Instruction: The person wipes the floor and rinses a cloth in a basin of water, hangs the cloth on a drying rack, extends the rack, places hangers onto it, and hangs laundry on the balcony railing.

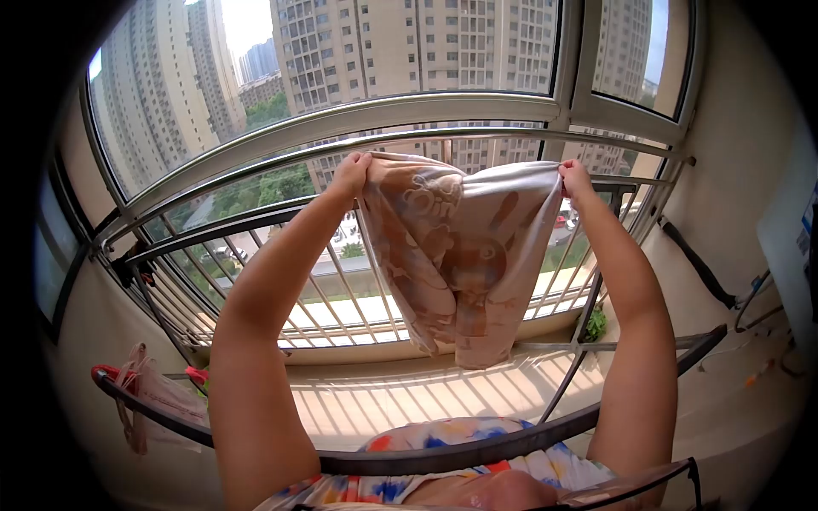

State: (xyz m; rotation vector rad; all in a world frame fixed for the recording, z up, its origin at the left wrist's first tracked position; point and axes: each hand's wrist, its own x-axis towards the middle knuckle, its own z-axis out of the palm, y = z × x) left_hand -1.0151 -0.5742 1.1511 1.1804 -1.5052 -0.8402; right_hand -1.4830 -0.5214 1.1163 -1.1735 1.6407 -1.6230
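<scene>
Pale printed pants [481, 255] hang stretched between my hands in front of the window railing. My left hand [351, 175] pinches one top corner, and my right hand [577, 180] pinches the other. Both arms reach forward, about level with each other. The two legs of the pants dangle below, creased, with brownish cartoon patches and lettering on the fabric. Light shines through the cloth. The dark metal frame of a drying rack [486, 453] surrounds the space under my arms, its near curved bar close to my body.
A metal railing [341, 302] with upright bars stands before large window panes [341, 60]. Pinkish translucent bags [158, 400] hang from the rack's left end. A green plant [596, 324] grows by the railing at right. A dark strap-like piece [694, 260] runs along the right wall.
</scene>
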